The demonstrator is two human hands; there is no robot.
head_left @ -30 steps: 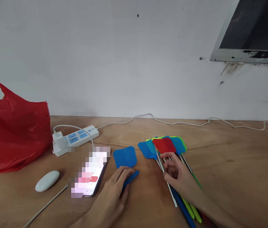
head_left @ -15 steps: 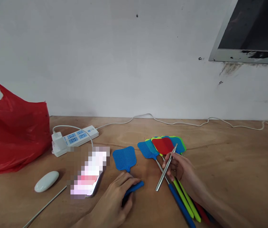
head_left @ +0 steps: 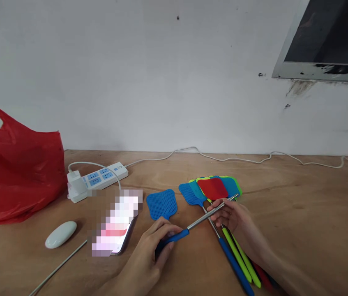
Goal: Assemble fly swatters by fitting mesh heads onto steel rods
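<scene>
Closed around a blue tube-shaped handle (head_left: 176, 237) is my left hand (head_left: 147, 253). My right hand (head_left: 232, 216) pinches a silver metal rod (head_left: 203, 218), which slopes up to the right. The rod's lower end meets the open end of the handle; how far it goes in, I cannot tell. A loose blue fly swatter head (head_left: 162, 204) lies on the table just beyond my left hand. Beneath and around my right hand lie several fly swatters, with a red head (head_left: 212, 188), blue heads, and green handles (head_left: 237, 255) and a blue handle (head_left: 233, 263) pointing toward me.
To the left lie a lit phone (head_left: 124, 236) with a blurred screen, a white mouse (head_left: 61, 234) and a white power strip (head_left: 107, 176). A red plastic bag (head_left: 22, 176) stands at the far left. A white cable (head_left: 232, 159) runs along the wall.
My right hand has swung the rod from a steep tilt to a flatter one, bringing its lower end to the blue handle. My left hand has turned the handle slightly and raised it.
</scene>
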